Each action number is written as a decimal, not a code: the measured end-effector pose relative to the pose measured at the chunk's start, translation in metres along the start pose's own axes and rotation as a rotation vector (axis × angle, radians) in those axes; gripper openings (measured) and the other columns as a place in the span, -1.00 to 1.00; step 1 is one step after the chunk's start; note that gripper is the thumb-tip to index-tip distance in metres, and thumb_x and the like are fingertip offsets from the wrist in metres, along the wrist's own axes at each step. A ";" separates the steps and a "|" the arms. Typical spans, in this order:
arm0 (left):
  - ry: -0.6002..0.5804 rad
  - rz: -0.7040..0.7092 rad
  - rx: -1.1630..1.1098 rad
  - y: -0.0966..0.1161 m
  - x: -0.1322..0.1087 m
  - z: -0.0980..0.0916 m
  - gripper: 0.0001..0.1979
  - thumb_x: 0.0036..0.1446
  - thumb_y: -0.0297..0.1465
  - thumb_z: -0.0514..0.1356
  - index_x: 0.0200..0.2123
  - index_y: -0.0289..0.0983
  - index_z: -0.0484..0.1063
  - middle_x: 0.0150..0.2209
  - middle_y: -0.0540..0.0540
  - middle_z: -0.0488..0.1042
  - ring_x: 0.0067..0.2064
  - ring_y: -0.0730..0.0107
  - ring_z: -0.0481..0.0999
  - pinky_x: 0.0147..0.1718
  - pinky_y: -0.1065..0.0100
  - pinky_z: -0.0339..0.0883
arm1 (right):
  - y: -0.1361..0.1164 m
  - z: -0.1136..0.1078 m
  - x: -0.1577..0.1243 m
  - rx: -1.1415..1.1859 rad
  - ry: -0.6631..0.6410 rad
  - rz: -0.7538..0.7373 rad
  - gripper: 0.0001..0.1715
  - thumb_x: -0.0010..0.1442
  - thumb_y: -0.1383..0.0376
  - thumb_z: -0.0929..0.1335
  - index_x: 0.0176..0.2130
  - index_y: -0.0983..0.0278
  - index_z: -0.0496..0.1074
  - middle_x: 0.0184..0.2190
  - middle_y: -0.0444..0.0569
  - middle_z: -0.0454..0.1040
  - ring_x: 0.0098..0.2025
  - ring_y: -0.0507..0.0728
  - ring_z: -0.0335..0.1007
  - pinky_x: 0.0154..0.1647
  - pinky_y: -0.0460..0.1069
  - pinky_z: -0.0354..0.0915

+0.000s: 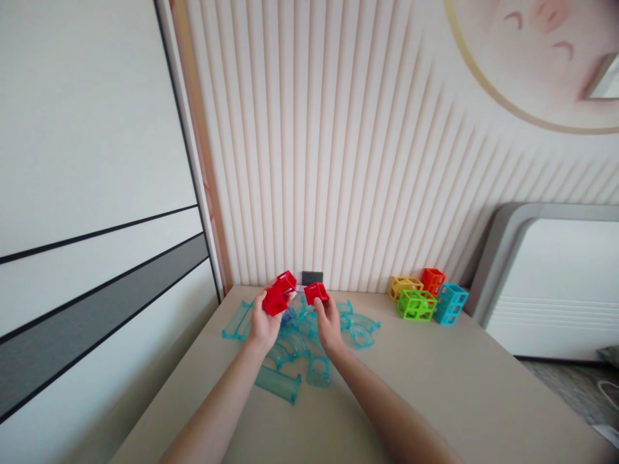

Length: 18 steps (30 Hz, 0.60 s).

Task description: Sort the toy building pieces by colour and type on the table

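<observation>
My left hand (264, 322) is closed around red hollow cube blocks (276, 299), which look like two pieces put together at an angle. In my right hand (329, 321) is a single red cube block (316, 293), held between thumb and fingers. A small gap separates the blocks of the two hands. Below them, translucent teal track pieces (294, 341) lie spread over the table, some straight, some curved. A straight teal piece (280, 383) lies nearest to me, with a square teal piece with a round hole (318, 372) to its right.
Stacked hollow blocks stand at the table's back right: yellow (405, 285), green (416, 305), orange-red (432, 280) and blue (451, 303). A ribbed wall (309, 161) with a dark socket (312, 278) closes the back. A white cabinet (97, 161) borders the left; a headboard (556, 277) stands right.
</observation>
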<state>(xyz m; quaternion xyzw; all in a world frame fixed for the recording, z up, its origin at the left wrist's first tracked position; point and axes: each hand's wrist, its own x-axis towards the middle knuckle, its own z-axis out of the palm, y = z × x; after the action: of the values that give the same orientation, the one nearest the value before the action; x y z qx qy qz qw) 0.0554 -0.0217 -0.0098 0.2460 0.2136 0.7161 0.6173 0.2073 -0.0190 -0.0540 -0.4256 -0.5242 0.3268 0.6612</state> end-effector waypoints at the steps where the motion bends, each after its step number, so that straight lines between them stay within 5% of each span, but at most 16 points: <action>1: -0.018 -0.022 -0.029 -0.005 -0.006 0.004 -0.65 0.16 -0.31 0.16 -0.01 -0.32 0.46 -0.10 -0.19 0.63 -0.13 0.19 0.63 -0.10 0.20 0.50 | -0.003 -0.007 -0.001 0.057 0.035 0.023 -0.48 0.27 -0.05 0.30 -0.01 0.29 0.41 -0.11 0.09 0.58 -0.12 0.21 0.50 -0.10 0.09 0.43; 10: -0.143 -0.261 -0.006 -0.045 -0.061 0.016 -0.57 0.17 -0.29 0.25 0.09 -0.31 0.43 -0.08 -0.22 0.62 -0.22 0.15 0.66 -0.21 0.19 0.52 | -0.013 -0.084 -0.036 0.218 0.112 0.025 -0.44 0.11 0.01 0.48 0.02 0.22 0.45 -0.04 0.05 0.59 -0.02 0.25 0.49 0.06 0.14 0.36; 18: -0.227 -0.366 0.015 -0.041 -0.081 0.016 -0.46 0.13 -0.21 0.29 0.15 -0.29 0.41 -0.09 -0.20 0.62 -0.24 0.18 0.63 -0.20 0.20 0.46 | -0.011 -0.085 -0.041 0.230 0.057 0.013 -0.40 0.14 0.04 0.48 0.10 0.18 0.41 0.06 0.05 0.54 0.08 0.25 0.44 0.11 0.13 0.35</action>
<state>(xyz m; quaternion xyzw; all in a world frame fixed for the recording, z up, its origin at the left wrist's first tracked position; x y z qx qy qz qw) 0.1062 -0.0957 -0.0296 0.2868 0.1888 0.5582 0.7553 0.2799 -0.0788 -0.0687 -0.3595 -0.4615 0.3767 0.7183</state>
